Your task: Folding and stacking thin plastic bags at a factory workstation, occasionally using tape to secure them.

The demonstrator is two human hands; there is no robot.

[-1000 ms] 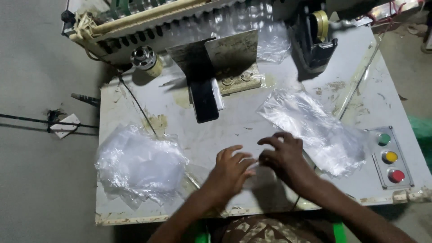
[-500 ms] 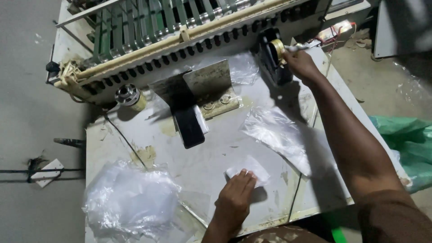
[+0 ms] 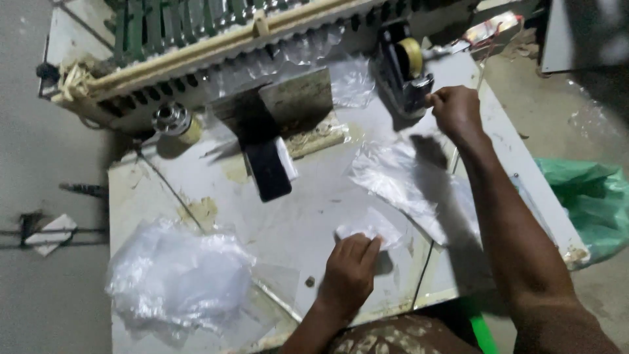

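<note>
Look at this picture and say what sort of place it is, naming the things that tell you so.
Probably a small packing workshop. A worn white worktable bears a machine with a long row of rollers, a tape dispenser that the right hand reaches, and heaps of clear plastic bags. The left hand presses a small folded packet.

green bag (image 3: 593, 203) cut off, perhaps plastic

A pile of bags (image 3: 173, 282) lies on the left of the counter (image 3: 308, 216). The small packet (image 3: 367, 227) sits in the middle. The tape holder (image 3: 401, 72) stands at the back, right of the phone (image 3: 270, 169).
</note>
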